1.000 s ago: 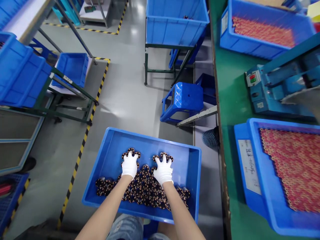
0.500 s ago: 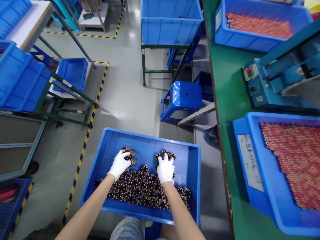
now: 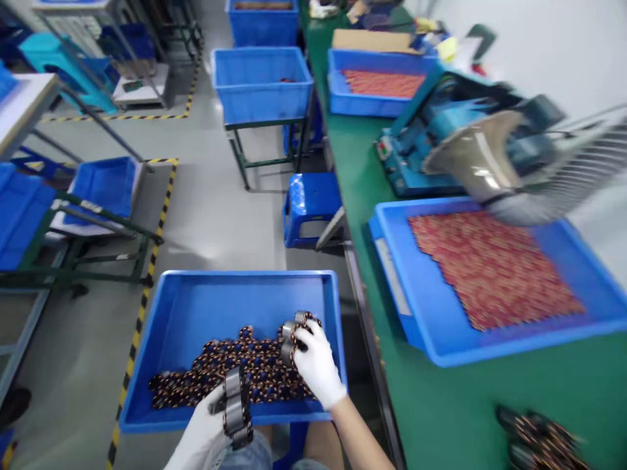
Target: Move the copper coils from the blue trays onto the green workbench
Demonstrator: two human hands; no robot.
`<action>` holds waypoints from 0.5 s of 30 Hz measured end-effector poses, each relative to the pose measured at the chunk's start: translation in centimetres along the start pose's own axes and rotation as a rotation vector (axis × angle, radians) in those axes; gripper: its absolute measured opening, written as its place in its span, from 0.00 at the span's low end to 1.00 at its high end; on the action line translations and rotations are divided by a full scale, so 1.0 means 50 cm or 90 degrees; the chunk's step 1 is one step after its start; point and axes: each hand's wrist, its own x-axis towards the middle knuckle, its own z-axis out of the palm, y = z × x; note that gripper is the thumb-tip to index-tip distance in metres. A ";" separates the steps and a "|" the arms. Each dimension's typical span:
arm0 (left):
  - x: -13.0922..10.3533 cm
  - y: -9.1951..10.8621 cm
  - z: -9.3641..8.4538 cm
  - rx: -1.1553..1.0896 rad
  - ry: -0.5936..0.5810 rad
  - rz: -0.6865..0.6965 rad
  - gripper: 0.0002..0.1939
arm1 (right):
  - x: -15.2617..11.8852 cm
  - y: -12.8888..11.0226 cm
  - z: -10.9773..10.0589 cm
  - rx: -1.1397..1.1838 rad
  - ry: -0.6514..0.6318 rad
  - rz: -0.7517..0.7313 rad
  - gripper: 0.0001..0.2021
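Observation:
A blue tray [image 3: 245,282] sits in front of me above my lap, with many dark ring-shaped parts with copper windings [image 3: 230,362] packed along its near side. My left hand [image 3: 208,418], in a white glove, grips a short row of metal-sided wound parts [image 3: 235,405] at the tray's near edge. Over the tray's right side, my gloved right hand [image 3: 316,359] is closed round several similar parts [image 3: 289,336], their grey sides facing left.
On the right, a green bench [image 3: 490,391] bears a blue bin of red parts [image 3: 494,267], a teal machine [image 3: 406,163] and more wound parts [image 3: 539,440] near its front. A blue stool [image 3: 316,196] and a bin on a stand [image 3: 264,98] are ahead.
The view has swung toward the bench. Both hands have lifted parts; the left came back to the near edge, and the right moved over the tray's right side.

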 end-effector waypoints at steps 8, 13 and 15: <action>-0.093 -0.095 0.363 0.713 -0.368 0.299 0.11 | -0.402 0.195 -0.182 0.039 0.305 0.375 0.21; -0.155 -0.248 0.631 1.323 -0.569 0.491 0.19 | -0.571 0.354 -0.244 -0.174 0.225 0.581 0.20; -0.166 -0.317 0.700 1.485 -0.539 0.544 0.22 | -0.613 0.394 -0.270 -0.219 0.202 0.618 0.21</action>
